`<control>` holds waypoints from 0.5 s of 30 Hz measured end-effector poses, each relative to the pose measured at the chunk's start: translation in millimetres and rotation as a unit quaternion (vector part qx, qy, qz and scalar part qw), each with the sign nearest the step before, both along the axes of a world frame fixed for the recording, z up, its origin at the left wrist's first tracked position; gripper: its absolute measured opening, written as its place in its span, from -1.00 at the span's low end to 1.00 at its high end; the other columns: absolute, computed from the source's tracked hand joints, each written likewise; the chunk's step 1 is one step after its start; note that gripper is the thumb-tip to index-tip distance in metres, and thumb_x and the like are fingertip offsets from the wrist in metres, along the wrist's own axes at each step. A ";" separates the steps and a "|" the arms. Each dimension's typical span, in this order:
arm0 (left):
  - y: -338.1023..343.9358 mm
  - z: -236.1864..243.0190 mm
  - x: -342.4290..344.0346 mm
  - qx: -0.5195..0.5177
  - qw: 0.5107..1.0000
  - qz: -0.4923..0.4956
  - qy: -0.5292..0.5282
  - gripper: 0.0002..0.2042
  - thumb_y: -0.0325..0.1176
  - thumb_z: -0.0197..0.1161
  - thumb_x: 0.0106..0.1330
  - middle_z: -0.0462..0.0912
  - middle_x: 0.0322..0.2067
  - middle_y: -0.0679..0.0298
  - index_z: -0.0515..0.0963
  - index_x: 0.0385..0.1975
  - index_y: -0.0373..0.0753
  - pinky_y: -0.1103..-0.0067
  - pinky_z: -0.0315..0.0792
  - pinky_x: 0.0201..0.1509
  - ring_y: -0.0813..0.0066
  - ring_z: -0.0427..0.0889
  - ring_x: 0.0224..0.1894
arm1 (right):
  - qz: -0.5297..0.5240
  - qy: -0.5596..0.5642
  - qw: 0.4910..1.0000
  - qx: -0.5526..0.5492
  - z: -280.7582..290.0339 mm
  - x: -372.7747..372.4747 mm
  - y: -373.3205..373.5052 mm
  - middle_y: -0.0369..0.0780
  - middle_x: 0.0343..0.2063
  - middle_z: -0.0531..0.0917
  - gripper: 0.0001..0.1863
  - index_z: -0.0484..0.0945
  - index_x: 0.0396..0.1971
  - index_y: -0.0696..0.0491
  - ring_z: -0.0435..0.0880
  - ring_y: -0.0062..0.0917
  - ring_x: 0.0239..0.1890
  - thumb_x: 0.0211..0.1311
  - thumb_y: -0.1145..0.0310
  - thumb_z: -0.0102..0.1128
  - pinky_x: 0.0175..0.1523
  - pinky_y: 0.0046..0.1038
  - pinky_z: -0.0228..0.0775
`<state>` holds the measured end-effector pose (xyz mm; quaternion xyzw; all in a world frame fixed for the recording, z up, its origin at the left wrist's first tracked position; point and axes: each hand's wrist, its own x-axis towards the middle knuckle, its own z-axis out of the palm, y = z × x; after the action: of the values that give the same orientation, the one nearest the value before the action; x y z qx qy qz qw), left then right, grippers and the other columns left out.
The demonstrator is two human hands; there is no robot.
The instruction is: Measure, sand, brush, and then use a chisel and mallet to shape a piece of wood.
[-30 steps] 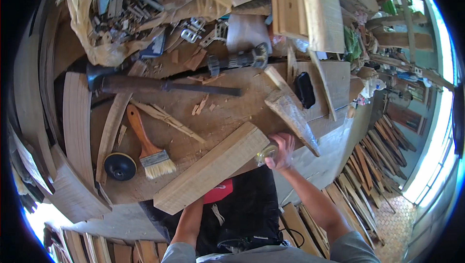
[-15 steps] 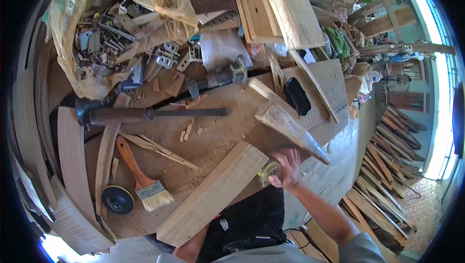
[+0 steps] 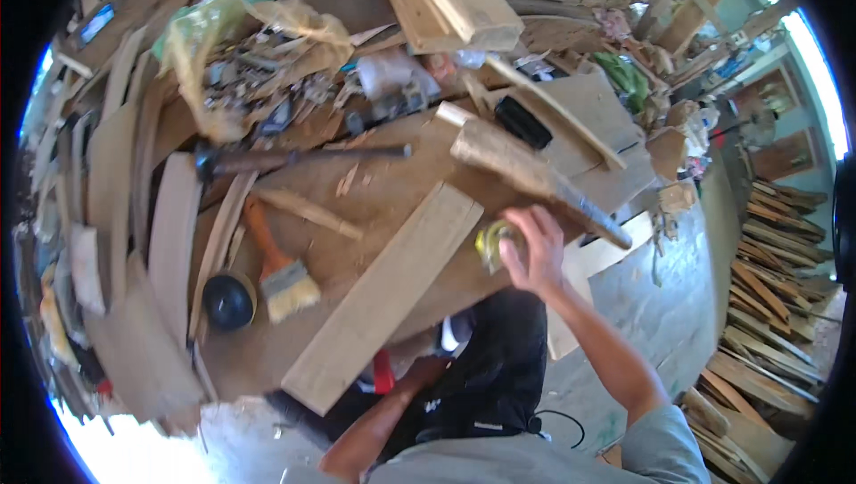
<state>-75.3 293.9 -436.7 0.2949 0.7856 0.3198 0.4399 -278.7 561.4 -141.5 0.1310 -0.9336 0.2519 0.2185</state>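
Note:
My right hand [image 3: 535,252] has its thumb and curled fingers around a small yellow object, apparently a tape measure [image 3: 493,244], just right of a long squared timber [image 3: 383,297] lying diagonally across the bench's front. My left hand [image 3: 426,372] is low in the middle, by the dark-trousered leg and below the bench edge; its fingers are blurred and unclear. Left of the timber are a wide paintbrush [image 3: 279,270] and a black round pad [image 3: 227,304]. A long chisel [image 3: 285,159] lies behind them, and a rough wood piece [image 3: 517,167] sits beyond my right hand.
A plastic bag of metal hardware [image 3: 250,74], stacked planks [image 3: 455,2] and a black oblong object [image 3: 522,123] crowd the back of the bench [image 3: 419,149]. Curved boards [image 3: 120,198] line the left. Loose timber [image 3: 776,297] leans in piles along the right, beside concrete floor [image 3: 669,306].
The view has shifted and blurred, showing more floor and left-side boards. My left hand has come partly out from behind the timber. My right hand still has the yellow object, higher in the picture.

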 end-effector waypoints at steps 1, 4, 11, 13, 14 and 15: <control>10.5 16.8 -11.0 -0.017 0.999 -0.037 -0.022 -0.61 -0.05 0.03 0.55 0.77 0.06 0.02 0.65 0.23 0.08 0.02 0.60 0.14 -0.05 0.76 0.11 | -0.005 0.005 1.000 -0.008 0.1 2.4 6.4 -0.05 -0.21 0.63 -0.58 0.66 0.03 0.07 0.65 -0.07 -0.18 0.32 0.09 0.30 -0.05 -0.13 0.51; 10.0 44.0 -22.2 -0.054 0.997 -0.035 0.041 -0.66 -0.10 0.07 0.54 0.78 0.00 0.03 0.68 0.14 -0.03 0.01 0.61 0.11 -0.06 0.78 0.05 | 0.002 0.012 0.999 -0.033 6.4 2.5 5.6 -0.07 -0.16 0.65 -0.64 0.65 0.07 0.02 0.68 -0.08 -0.08 0.42 0.13 0.25 0.03 -0.13 0.55; -18.0 231.5 -25.9 0.139 0.900 0.357 0.205 -0.83 -0.34 0.45 0.31 0.79 -0.25 0.20 0.71 -0.15 -0.16 0.31 0.67 -0.12 0.15 0.80 -0.24 | -0.014 0.027 0.998 -0.048 -5.7 9.7 13.7 -0.13 -0.12 0.65 -0.68 0.65 0.08 -0.04 0.69 -0.11 -0.06 0.44 0.17 0.27 0.05 -0.14 0.56; -29.0 278.6 -29.5 0.185 0.843 0.346 0.367 -0.87 -0.40 0.48 0.27 0.78 -0.28 0.25 0.73 -0.22 -0.15 0.35 0.64 -0.15 0.22 0.79 -0.27 | -0.008 0.022 0.998 -0.056 -3.6 10.6 14.0 -0.13 -0.08 0.65 -0.64 0.64 0.11 -0.05 0.70 -0.11 -0.02 0.44 0.12 0.30 0.05 -0.13 0.56; -36.2 302.2 -35.7 0.201 0.804 0.328 0.453 -0.87 -0.42 0.50 0.24 0.78 -0.29 0.28 0.73 -0.24 -0.13 0.37 0.62 -0.16 0.26 0.78 -0.27 | 0.005 0.024 0.998 -0.057 0.3 10.4 7.7 -0.13 -0.08 0.65 -0.64 0.64 0.11 -0.05 0.70 -0.11 -0.02 0.44 0.12 0.30 0.05 -0.13 0.56; -39.3 321.8 -43.3 0.198 0.764 0.341 0.510 -0.83 -0.41 0.54 0.21 0.76 -0.29 0.33 0.74 -0.23 -0.08 0.38 0.56 -0.10 0.32 0.75 -0.24 | 0.013 0.012 0.998 -0.062 2.7 11.6 5.0 -0.13 -0.07 0.66 -0.62 0.63 0.13 -0.06 0.70 -0.11 -0.01 0.43 0.09 0.31 0.06 -0.13 0.56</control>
<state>-118.7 254.6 -114.9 0.2079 0.8621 0.3996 -0.2320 -267.1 566.4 -138.8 0.1318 -0.9117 0.3108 0.2343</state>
